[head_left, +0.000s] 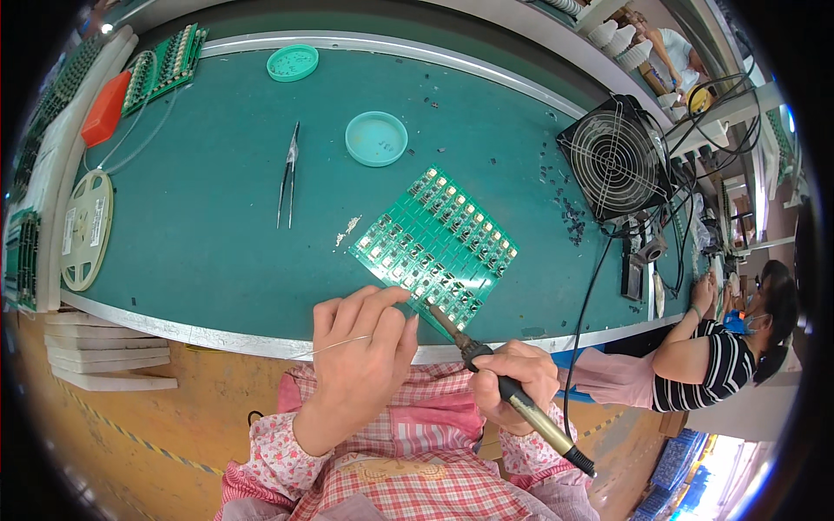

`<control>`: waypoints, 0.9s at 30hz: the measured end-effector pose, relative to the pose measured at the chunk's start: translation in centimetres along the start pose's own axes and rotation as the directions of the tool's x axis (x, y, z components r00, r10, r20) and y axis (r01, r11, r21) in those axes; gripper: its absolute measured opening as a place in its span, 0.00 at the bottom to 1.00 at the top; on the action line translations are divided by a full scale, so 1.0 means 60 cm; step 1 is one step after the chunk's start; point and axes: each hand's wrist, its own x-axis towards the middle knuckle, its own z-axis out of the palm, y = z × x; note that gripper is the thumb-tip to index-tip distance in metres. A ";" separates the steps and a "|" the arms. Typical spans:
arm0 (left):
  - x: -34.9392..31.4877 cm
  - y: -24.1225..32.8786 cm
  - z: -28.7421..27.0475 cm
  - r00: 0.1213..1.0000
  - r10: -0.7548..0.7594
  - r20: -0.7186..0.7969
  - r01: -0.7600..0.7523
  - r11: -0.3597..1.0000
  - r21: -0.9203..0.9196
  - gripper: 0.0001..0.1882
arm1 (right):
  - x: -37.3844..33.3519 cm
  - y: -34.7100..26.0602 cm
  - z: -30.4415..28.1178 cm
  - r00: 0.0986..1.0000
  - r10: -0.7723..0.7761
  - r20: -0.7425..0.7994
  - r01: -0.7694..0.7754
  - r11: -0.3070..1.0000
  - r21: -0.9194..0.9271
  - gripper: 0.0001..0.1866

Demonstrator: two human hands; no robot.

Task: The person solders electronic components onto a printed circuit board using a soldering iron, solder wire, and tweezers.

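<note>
- Checked red-and-white apron point(391, 486) lies nearest, below both grips.
- Left grip point(360, 360): fingers bent, a thin silvery wire point(334, 346) running across them; I cannot tell how firmly it is pinched. Fingertips are at the near edge of the green circuit board point(424, 233).
- Right grip point(519, 382): wrapped around a soldering iron point(540, 423), its tip angled away and leftward over the board's near row of parts; contact is unclear.
- The board lies flat on the surface point(208, 260), just beyond both grips.
- A slip of the right grip could burn the left fingertips, since the tip is so near them.
- Packed parts could be scorched or bridged if the tip strays sideways.
- The black cable point(580, 343), just right of the right grip, could tug the iron if it snags.
- Pressure from the left fingertips could skew the board, as no clamp shows.
</note>
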 end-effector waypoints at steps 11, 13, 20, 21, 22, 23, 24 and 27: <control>-0.001 -0.001 0.003 1.000 0.000 -0.015 0.000 1.000 0.010 0.10 | 0.006 -0.002 0.013 0.995 -0.062 0.076 0.068 0.994 -0.080 0.13; 0.000 -0.001 0.003 1.000 -0.012 -0.003 0.012 1.000 0.025 0.10 | 0.007 -0.004 0.015 0.993 -0.081 0.086 0.090 0.991 -0.103 0.13; 0.004 0.001 0.002 1.000 -0.004 -0.002 0.004 1.000 0.007 0.09 | 0.001 -0.017 0.014 0.948 -0.191 0.254 0.270 0.906 -0.326 0.13; 0.003 0.000 0.001 1.000 -0.004 -0.002 0.004 1.000 0.003 0.09 | 0.001 -0.016 0.014 0.948 -0.192 0.254 0.272 0.905 -0.328 0.13; 0.002 -0.001 0.001 1.000 -0.005 -0.002 0.005 1.000 0.000 0.09 | 0.000 -0.015 0.015 0.944 -0.198 0.264 0.281 0.902 -0.329 0.13; 0.001 -0.001 0.002 1.000 -0.004 -0.003 0.004 1.000 0.000 0.09 | -0.001 -0.015 0.015 0.940 -0.203 0.274 0.290 0.898 -0.330 0.13; 0.001 -0.002 0.002 1.000 -0.002 -0.004 0.002 1.000 0.000 0.09 | -0.001 -0.016 0.015 0.940 -0.205 0.273 0.291 0.898 -0.331 0.13; 0.001 -0.002 0.002 1.000 0.005 -0.004 -0.005 1.000 -0.010 0.09 | 0.003 -0.019 0.012 0.958 -0.132 0.256 0.210 0.929 -0.305 0.12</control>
